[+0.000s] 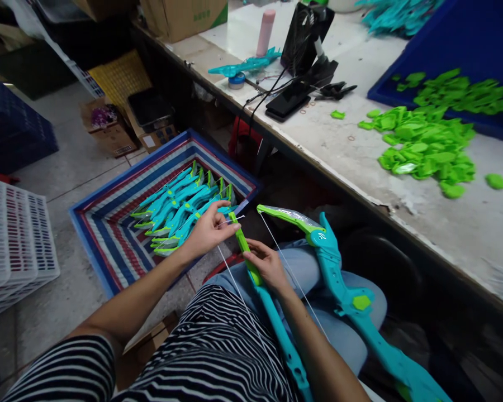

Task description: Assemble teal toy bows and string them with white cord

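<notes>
A toy bow (272, 312) with a green tip and a turquoise limb lies across my lap. My right hand (266, 262) is closed around its green end. At the tip, my left hand (213, 228) pinches the white string (241, 290), its thumb and fingers pressed together. That string runs from the tip down along the bow. To the right, a second toy bow (333, 273), turquoise with green tip and a green hexagonal piece in its middle, rests over my legs with its own string slanting down. Neither hand touches this second bow.
A striped-lined bin (121, 223) on the floor holds several finished-looking bows (184, 204). On the workbench (339, 134) are green plastic pieces (427, 151), a blue tray (444, 50), a phone (288, 103), a fan (304, 39) and a pink bottle (266, 32). White crates (17, 245) stand left.
</notes>
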`<control>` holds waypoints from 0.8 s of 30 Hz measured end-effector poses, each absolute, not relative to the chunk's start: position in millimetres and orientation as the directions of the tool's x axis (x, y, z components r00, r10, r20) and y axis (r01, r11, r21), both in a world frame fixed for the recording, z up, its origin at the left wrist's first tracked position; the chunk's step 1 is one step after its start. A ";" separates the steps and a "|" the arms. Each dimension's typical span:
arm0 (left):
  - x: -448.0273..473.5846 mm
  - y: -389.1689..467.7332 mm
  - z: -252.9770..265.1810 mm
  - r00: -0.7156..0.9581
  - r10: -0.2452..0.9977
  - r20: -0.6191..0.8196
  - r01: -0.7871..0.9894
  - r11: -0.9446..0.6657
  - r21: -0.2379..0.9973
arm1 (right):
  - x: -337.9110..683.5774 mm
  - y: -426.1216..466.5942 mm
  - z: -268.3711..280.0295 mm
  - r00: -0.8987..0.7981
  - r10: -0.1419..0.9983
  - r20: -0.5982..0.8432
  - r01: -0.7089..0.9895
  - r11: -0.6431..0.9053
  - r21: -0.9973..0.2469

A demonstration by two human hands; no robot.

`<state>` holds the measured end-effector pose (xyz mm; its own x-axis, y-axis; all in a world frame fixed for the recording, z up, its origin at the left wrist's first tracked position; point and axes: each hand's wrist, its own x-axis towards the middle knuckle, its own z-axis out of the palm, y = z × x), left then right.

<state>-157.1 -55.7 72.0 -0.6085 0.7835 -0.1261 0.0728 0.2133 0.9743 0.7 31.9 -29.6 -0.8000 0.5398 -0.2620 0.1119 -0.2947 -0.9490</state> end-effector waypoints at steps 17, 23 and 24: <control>-152.4 -51.8 70.6 -0.663 0.743 -0.089 0.187 0.280 0.942 | -56.7 71.4 58.8 -0.809 0.321 0.493 -0.105 0.747 -0.657; -147.6 -48.5 68.8 -0.645 0.752 0.138 0.369 0.148 0.918 | -45.6 123.5 53.5 -0.675 0.478 0.562 0.045 0.787 -0.616; -145.2 -47.6 70.1 -0.611 0.776 0.154 0.374 0.112 0.921 | -42.3 139.2 55.3 -0.569 0.584 0.579 0.112 0.753 -0.649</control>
<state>-145.2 -47.6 70.1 -0.6111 0.7764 0.1540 0.3740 0.1118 0.9207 -42.3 139.2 55.3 -0.5690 0.5837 0.5793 0.1117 0.7527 -0.6488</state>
